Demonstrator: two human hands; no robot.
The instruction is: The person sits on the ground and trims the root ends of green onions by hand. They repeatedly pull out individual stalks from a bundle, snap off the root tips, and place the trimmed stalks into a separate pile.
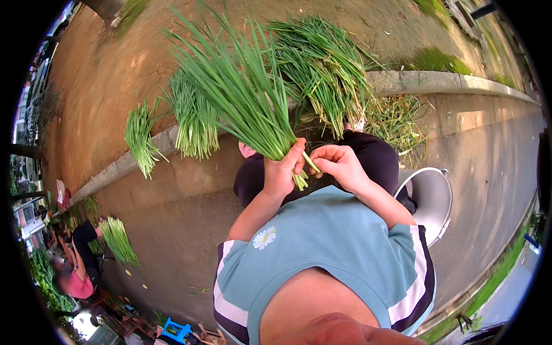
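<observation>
My left hand (286,168) grips a bunch of long green leafy stalks (253,109), whose pale lower ends stick out below my fist and whose leaves fan toward the upper left. Just to its right, my right hand (333,163) pinches the pale end of one stalk between thumb and forefinger. Beyond my knees a large heap of similar greens (322,63) lies across the curb. A neater bundle (195,126) and a smaller one (140,135) lie left of it, and loose yellowish trimmings (397,121) lie at the right.
A concrete curb (425,83) runs between dirt ground and pavement. A grey metal bucket (432,207) stands beside my right hip. At the lower left a person in pink (80,282) sits near another bundle (119,240), with small stools, one blue (175,329), around.
</observation>
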